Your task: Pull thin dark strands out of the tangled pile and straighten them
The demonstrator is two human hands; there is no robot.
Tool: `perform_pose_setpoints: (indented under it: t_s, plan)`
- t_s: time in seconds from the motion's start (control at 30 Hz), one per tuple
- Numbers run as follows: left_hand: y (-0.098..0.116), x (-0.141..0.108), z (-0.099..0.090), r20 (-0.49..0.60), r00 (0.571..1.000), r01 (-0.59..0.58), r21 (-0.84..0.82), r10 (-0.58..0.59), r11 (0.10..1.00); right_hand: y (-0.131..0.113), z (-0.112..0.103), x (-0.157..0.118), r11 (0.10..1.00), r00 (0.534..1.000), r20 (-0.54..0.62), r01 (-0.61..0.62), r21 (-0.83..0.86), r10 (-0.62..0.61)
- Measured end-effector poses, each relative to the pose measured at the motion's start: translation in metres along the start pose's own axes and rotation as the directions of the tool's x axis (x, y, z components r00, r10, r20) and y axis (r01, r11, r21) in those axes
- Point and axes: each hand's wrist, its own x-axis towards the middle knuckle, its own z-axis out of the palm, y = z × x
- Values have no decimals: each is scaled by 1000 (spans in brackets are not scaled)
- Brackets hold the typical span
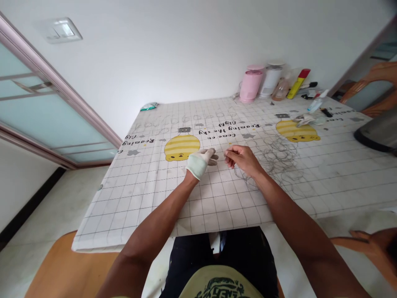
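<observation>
My left hand (204, 160) wears a white glove with a pale green cuff. Its fingers are bent together over the table, near the yellow bear print. Bare, my right hand (240, 159) faces it a short gap away, thumb and index finger pinched. Whatever either hand holds is too thin or too hidden to make out. Just right of my right hand lies a loose tangle of thin grey wire loops (279, 155). Fainter loops (182, 118) are laid out in rows toward the back left of the table. Another white glove (305, 120) lies at the right.
A checked cloth (149, 211) covers the table. Along the wall stand a pink cylinder (251, 86), a white one (272, 80), a bottle (281, 89) and a yellow-red can (298, 84). A clear bottle (318, 101), a dark-based metal vessel (378, 132) and a green packet (149, 106) also sit there.
</observation>
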Motion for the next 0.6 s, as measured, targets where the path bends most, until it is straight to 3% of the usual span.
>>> perform_pose_setpoints:
  t_s: [0.27, 0.6]
  plan:
    - [1, 6, -8, -48, 999, -8, -71, 5, 997, -2, -5, 0, 1000, 999, 48, 10, 8, -10]
    - [0, 16, -23, -70, 996, -66, -223, 52, 973, -7, 12, -12, 923, 977, 133, 200, -328, -164]
